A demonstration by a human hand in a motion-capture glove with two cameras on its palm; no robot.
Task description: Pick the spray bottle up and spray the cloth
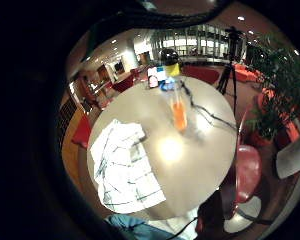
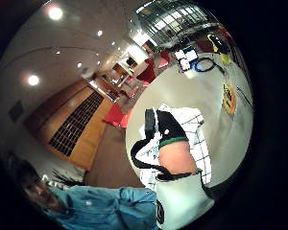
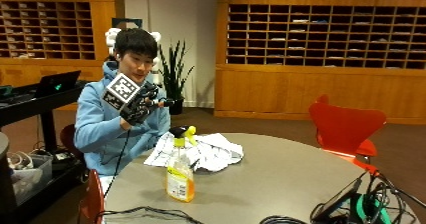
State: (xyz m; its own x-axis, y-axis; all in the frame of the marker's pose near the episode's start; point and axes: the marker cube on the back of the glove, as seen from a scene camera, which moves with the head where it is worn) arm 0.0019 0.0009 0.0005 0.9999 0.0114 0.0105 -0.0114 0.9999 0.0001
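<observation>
Orange liquid low in the clear, yellow-triggered spray bottle [image 3: 180,174], upright before the crumpled checked cloth [image 3: 203,152]; gloved hand [image 3: 140,106] raised, empty, fingers relaxed.

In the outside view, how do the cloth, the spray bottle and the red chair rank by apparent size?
1. Red chair
2. Cloth
3. Spray bottle

The bottle stands nearest the camera, so it looks larger than it really is.

The gloved right hand [image 3: 140,106] is raised in front of the chest, at about shoulder height, with the elbow bent and the forearm held upright. Its fingers are seen loosely curled, and nothing is held in them. The hand is kept well above the table. The other hand cannot be made out.
</observation>
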